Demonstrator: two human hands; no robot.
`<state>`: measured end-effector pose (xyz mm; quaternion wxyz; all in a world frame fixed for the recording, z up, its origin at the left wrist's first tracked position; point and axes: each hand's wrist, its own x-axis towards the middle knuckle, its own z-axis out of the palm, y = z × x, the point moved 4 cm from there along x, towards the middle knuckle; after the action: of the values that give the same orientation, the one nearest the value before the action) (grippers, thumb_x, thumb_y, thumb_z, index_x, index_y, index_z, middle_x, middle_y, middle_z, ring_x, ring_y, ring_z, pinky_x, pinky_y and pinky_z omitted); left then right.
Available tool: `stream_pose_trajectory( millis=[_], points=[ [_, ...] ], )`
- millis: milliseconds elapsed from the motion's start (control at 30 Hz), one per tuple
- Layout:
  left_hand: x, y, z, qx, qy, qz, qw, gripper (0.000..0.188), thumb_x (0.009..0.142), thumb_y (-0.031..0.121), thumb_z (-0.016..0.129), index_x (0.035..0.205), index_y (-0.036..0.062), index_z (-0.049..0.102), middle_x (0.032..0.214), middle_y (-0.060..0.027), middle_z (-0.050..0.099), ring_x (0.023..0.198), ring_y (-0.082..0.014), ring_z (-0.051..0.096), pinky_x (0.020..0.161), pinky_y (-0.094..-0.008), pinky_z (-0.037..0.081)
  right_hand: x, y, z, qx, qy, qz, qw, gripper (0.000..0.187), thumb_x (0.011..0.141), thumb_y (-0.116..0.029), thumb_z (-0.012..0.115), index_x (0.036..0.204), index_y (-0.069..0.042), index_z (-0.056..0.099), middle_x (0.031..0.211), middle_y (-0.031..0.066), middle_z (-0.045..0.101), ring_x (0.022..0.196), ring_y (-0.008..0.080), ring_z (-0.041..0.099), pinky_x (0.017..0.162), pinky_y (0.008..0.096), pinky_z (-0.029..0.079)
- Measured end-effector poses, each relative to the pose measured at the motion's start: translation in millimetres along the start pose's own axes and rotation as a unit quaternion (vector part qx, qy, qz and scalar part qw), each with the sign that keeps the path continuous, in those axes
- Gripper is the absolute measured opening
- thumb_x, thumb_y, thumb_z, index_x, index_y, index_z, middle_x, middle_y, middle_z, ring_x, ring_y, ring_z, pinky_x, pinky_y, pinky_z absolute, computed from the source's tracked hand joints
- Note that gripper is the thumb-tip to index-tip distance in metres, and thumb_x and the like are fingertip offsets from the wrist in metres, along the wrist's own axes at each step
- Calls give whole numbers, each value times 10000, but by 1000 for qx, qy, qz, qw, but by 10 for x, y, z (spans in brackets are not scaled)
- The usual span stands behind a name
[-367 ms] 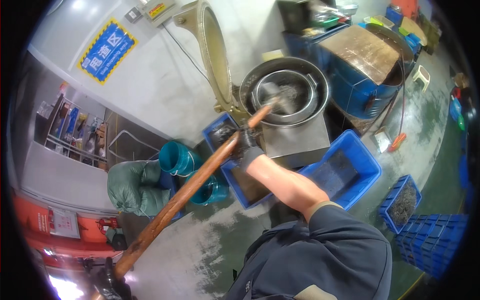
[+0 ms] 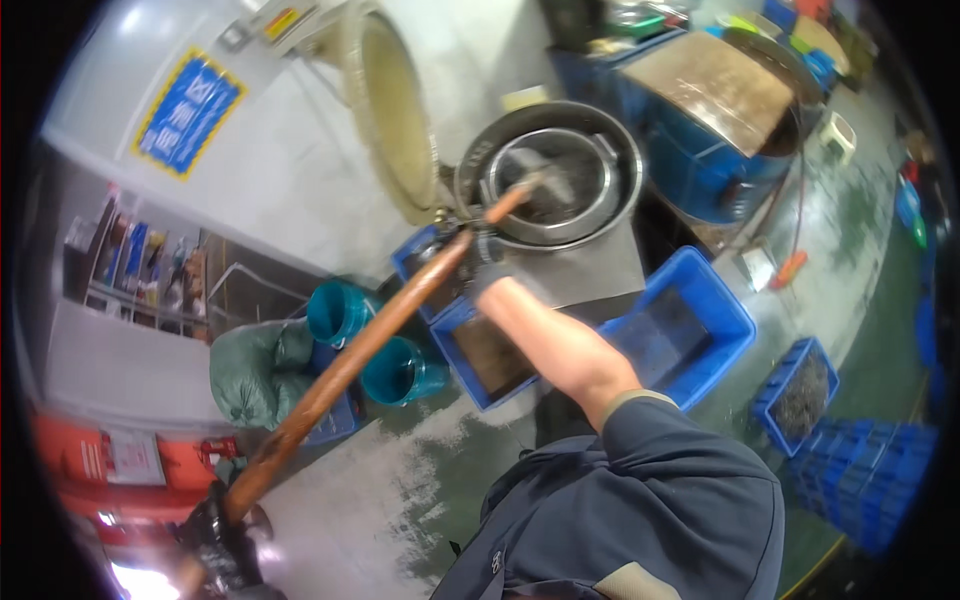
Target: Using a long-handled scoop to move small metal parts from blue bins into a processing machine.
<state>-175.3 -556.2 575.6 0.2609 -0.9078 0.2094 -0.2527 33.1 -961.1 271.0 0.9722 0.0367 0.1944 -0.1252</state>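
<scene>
Both my hands are closed round a hoe with a long wooden handle that runs slantwise across the view. My right hand, in a dark glove, grips it near the head end. Down at the lower left, my black-gloved left hand holds the other end. The grey metal head is blurred and lies inside a steel pot with side handles. That pot sits within a larger round steel drum, whose thick round lid stands raised on the left. Dark, loose material shows in the pot.
Blue bins and teal buckets stand on the floor around the drum. A stuffed green sack is at left. At right are a large blue barrel, a crate of shavings and stacked blue crates.
The whole view has shifted, so the drum and bins appear farther left and up. My left hand sits slightly higher in the picture. Both hands keep hold of the hoe.
</scene>
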Motion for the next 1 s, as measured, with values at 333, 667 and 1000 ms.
stream_pose_trajectory(
  millis=[333,667,1000],
  points=[
    [178,92,-722,230,239,99,938,326,936,174,486,1228,97,609,1108,-117,623,846,-220,594,744,-383,494,-353,-60,445,126,-122,120,977,495,863,-573,535,891,-79,545,736,84,545,691,246,550,686,396,512],
    [-518,31,1497,-103,-167,227,954,334,833,172,578,1147,60,584,996,-144,637,942,-291,609,809,-396,486,-1711,-917,-525,-23,-158,-116,980,634,871,-569,554,1223,-45,496,782,61,563,757,209,579,700,354,507],
    [-1097,1422,3052,-323,-359,323,814,142,758,212,640,835,93,628,683,-94,651,571,-250,631,549,-360,507,-1777,323,-3964,-46,313,-104,943,80,885,-110,559,837,-54,529,680,117,564,654,286,609,628,443,551]
  ],
)
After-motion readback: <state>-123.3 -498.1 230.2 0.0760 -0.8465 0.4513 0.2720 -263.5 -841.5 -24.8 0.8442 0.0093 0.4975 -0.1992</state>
